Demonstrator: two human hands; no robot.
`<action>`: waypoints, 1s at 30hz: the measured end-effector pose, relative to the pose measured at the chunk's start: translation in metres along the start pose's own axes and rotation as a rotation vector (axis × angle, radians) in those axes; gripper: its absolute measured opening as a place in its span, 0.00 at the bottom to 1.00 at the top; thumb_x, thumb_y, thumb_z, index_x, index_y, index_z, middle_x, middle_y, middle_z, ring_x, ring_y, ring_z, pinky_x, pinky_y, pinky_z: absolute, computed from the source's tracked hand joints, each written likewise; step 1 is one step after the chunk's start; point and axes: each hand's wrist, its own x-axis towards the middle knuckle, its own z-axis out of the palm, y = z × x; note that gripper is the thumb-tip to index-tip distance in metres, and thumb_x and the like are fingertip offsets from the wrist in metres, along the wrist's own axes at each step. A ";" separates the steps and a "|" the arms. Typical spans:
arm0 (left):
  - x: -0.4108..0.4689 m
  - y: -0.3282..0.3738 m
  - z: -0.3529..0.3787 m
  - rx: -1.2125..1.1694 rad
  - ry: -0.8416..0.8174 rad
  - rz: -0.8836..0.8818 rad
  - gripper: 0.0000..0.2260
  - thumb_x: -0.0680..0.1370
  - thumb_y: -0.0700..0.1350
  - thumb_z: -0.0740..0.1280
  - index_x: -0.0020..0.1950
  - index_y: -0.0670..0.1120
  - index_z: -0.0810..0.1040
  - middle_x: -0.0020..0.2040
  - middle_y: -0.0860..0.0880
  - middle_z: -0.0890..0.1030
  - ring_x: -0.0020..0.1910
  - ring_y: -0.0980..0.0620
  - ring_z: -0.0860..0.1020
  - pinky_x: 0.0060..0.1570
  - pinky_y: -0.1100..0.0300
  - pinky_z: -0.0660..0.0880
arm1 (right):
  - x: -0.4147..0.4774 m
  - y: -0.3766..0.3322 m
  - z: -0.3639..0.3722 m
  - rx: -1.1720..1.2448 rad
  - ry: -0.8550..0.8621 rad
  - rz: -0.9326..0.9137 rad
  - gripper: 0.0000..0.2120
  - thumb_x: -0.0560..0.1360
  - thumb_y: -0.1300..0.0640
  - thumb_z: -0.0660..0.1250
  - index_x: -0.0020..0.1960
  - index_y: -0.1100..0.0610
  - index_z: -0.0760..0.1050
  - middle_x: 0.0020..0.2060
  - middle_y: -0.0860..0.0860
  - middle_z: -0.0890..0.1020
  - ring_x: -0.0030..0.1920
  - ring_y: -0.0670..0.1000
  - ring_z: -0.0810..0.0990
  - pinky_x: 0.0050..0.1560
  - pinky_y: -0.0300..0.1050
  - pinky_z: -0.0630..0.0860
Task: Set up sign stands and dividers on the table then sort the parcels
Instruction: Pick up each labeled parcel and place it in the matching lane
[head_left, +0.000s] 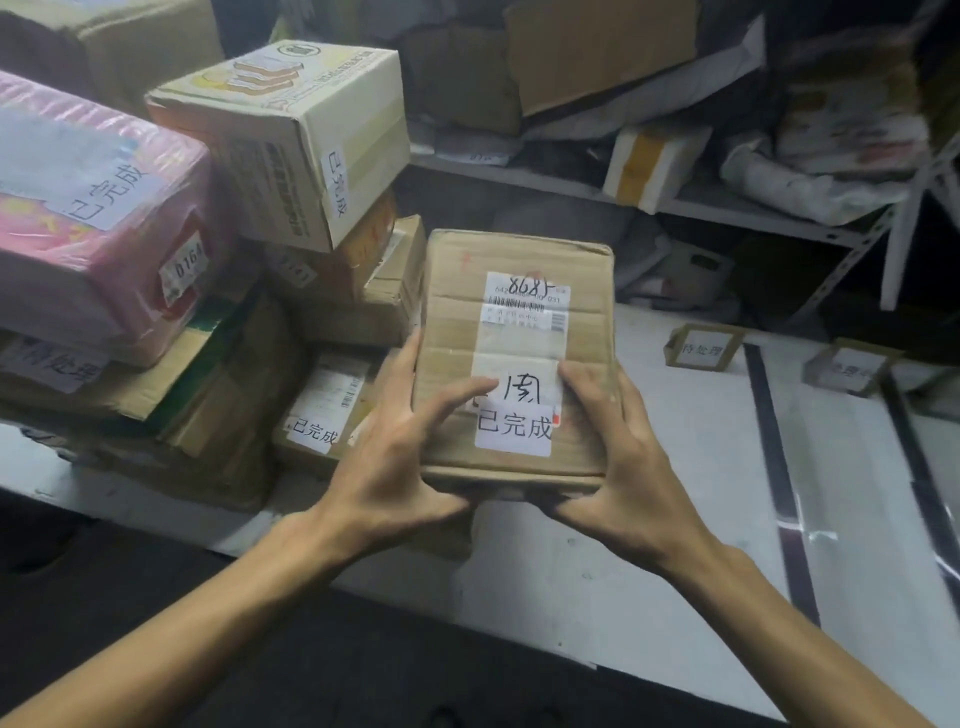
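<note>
Brown cardboard parcel (514, 332), flat and book-shaped, is at the middle of the view, raised off the white worktop (649, 561) and tilted so its labelled face looks up at the person. The left hand (400, 457) grips its near left corner, fingers spread over the top face and thumb at the near edge. The right hand (618, 447) holds the near right corner the same way. Between them lies a white sticker (514, 428) with handwritten characters.

At 9 to 10 o'clock a pile of parcels (332, 312) crowds the worktop, with a pink-wrapped parcel (93, 223) and a cream box (291, 135) on top. At 3 o'clock two small sign stands (704, 347) stand well apart from the held parcel, and dark dividers (774, 457) run toward 4 o'clock. A shelf (530, 179) of bags and boxes fills 12 to 2 o'clock.

The carton looks stiff though creased and slightly dented, and is probably light, since it is carried from one end alone. Its taped faces may be slick, so edges and corners give surer purchase than the flat top. For placing, a grip across the narrow width at mid-length would likely balance better. The contents are unknown, so it is best set down gently.
</note>
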 end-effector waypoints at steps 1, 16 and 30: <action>0.005 0.008 0.000 -0.004 0.015 0.036 0.38 0.65 0.60 0.74 0.72 0.63 0.64 0.79 0.43 0.49 0.80 0.51 0.47 0.74 0.45 0.59 | -0.002 -0.002 -0.009 -0.024 0.041 -0.014 0.50 0.63 0.48 0.81 0.77 0.42 0.57 0.78 0.49 0.53 0.68 0.38 0.64 0.63 0.24 0.66; 0.065 0.160 0.094 0.012 -0.096 0.446 0.39 0.68 0.57 0.74 0.75 0.46 0.67 0.78 0.34 0.49 0.79 0.40 0.51 0.73 0.61 0.58 | -0.139 0.015 -0.152 -0.230 0.425 0.194 0.52 0.60 0.47 0.81 0.78 0.43 0.57 0.76 0.52 0.60 0.65 0.45 0.69 0.60 0.43 0.74; 0.086 0.308 0.210 -0.036 -0.128 0.496 0.39 0.67 0.60 0.73 0.74 0.49 0.66 0.78 0.35 0.49 0.80 0.41 0.48 0.73 0.67 0.55 | -0.242 0.090 -0.292 -0.248 0.414 0.220 0.53 0.63 0.47 0.81 0.79 0.44 0.55 0.76 0.48 0.58 0.59 0.30 0.60 0.46 0.16 0.64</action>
